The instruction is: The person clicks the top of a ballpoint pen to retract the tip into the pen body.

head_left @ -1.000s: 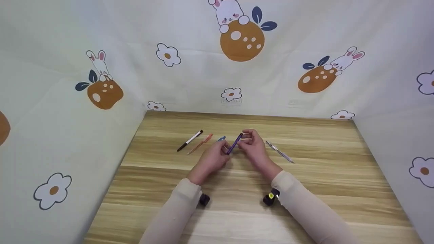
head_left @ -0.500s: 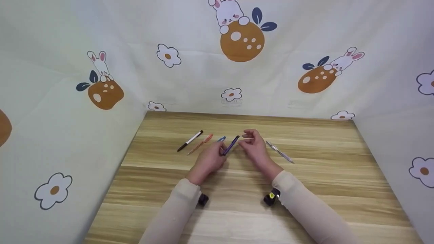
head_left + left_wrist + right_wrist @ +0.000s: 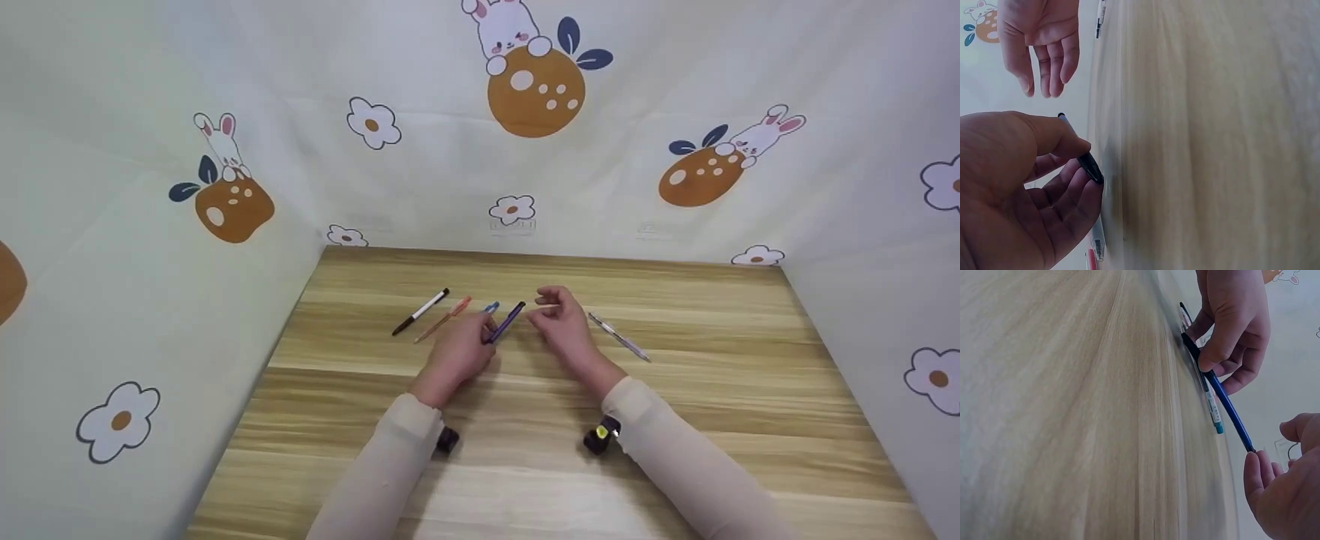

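Observation:
My left hand (image 3: pixel 459 351) pinches a dark purple-blue pen (image 3: pixel 508 322) near its lower end, between thumb and fingers. The pen slants up and to the right, its black end towards my right hand (image 3: pixel 562 326). Fingers apart and relaxed, the right hand holds nothing. In the head view a small gap separates it from the pen. The right wrist view has the pen's end (image 3: pixel 1248 445) close by the right fingertips. Just behind the left hand lies a blue pen (image 3: pixel 491 307), partly hidden by that hand.
To the left on the wood-grain table (image 3: pixel 345 420) lie a white-and-black pen (image 3: pixel 421 311) and an orange pen (image 3: pixel 444 319). A clear pen (image 3: pixel 619 337) rests right of the right hand. Patterned cloth walls (image 3: pixel 435 180) enclose the table's back and sides.
The left hand has drawn the purple-blue pen left and slightly down, away from the right hand. The right hand has stayed almost still, and its fingers are now apart from the pen.

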Demonstrator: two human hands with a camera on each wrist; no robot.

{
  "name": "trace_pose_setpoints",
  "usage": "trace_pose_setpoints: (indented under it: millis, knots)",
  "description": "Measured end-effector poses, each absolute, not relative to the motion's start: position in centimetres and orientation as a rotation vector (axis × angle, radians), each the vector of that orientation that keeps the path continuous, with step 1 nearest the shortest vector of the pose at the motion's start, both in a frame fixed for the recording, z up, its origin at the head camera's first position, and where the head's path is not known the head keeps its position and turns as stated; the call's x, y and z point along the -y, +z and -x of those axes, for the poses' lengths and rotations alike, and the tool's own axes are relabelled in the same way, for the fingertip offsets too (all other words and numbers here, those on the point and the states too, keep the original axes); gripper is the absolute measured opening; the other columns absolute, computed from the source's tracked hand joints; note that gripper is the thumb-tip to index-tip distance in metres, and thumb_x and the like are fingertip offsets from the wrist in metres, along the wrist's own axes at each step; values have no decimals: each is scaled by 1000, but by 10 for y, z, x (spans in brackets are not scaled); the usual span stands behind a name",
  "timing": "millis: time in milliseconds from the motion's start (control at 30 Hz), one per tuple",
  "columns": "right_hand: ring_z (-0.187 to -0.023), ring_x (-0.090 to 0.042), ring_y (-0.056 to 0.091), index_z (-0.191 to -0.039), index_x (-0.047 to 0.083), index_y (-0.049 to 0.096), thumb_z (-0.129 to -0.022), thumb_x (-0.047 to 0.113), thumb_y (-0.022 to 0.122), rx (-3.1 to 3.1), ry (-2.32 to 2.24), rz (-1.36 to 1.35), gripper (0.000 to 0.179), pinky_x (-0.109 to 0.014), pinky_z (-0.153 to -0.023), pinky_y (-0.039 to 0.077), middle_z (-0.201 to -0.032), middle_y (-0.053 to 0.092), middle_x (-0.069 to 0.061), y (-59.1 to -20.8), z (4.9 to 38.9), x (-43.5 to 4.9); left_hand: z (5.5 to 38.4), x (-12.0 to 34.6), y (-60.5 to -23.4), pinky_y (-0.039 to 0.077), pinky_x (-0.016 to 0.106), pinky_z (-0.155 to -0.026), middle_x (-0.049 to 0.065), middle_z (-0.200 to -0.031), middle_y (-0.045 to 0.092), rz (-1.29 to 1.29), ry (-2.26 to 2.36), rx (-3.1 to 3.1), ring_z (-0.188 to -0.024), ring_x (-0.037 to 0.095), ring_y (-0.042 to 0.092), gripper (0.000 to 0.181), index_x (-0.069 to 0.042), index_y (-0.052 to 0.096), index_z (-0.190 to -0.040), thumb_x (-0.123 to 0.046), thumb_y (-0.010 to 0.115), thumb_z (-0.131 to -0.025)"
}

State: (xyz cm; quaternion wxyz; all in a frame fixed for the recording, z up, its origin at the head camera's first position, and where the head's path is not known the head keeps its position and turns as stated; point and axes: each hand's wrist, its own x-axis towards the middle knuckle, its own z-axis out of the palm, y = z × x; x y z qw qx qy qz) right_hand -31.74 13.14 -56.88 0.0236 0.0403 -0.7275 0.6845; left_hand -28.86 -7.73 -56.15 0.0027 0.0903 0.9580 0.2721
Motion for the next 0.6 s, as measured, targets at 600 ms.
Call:
trace_pose_setpoints:
  millis: [600]
  knots:
    - [-103,-24,69,-136,-8,60,-94,-7,76,2266,2118,-134,45,-22,-77,59,-135,60,-33,-568,315,-137,292,80,-568,58,41,-77,0,-95,76,-376,765,-3084,-85,19,67,22,-15,83,-111,-7,82,-90]
